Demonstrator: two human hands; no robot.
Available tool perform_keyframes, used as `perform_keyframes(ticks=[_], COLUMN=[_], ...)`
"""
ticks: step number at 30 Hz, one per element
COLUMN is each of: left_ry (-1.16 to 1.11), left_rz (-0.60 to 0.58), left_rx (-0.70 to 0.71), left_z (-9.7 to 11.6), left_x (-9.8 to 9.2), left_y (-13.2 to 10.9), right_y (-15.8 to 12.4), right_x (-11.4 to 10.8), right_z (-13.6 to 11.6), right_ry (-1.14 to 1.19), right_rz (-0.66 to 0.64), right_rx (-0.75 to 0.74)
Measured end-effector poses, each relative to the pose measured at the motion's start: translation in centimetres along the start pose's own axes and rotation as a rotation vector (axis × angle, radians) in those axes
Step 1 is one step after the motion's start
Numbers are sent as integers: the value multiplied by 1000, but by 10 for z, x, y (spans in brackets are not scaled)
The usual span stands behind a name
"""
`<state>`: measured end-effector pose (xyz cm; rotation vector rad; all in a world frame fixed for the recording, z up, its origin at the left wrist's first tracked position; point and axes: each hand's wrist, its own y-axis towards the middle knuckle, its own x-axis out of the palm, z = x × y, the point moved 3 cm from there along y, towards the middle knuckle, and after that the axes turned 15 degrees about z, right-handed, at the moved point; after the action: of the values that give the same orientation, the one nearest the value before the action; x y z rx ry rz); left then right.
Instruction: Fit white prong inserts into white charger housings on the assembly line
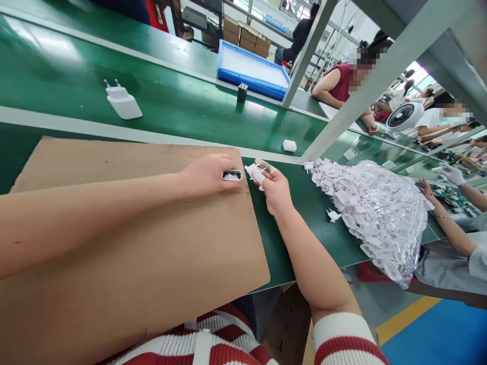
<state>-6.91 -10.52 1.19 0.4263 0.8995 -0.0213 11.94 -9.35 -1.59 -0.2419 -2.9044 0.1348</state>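
My left hand (207,175) reaches over the cardboard sheet (171,243), its fingers wrapped round a white charger housing (232,178). The housing's open end faces right and shows some parts inside. Just beyond the cardboard's right edge, my right hand (277,188) pinches a white plug piece (254,172) with pins. White finger covers are on some of its fingertips. A small gap separates the plug piece from the housing. To the right lies a plastic bag (384,218) heaped with white plug pieces, with one loose plug piece (333,215) beside it.
On the green belt (171,111) lie an assembled white charger (124,103), a small black block (242,93) and a white housing (289,146). A blue-rimmed tray (253,68) stands behind. A metal post (365,81) slants up at right. A co-worker's hand (426,191) touches the bag.
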Motion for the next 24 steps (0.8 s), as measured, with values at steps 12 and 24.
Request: perform_keyframes(ticks=[12, 24], left_ry=[-395, -380], left_rz=[53, 48], left_rx=[-146, -181], left_z=[-19, -17], left_x=[9, 8], left_y=[-27, -25], right_y=[-29, -18], right_x=[20, 26], right_z=[-9, -16], right_ry=[-534, -875], right_rz=[-169, -269], right_rx=[-754, -1008])
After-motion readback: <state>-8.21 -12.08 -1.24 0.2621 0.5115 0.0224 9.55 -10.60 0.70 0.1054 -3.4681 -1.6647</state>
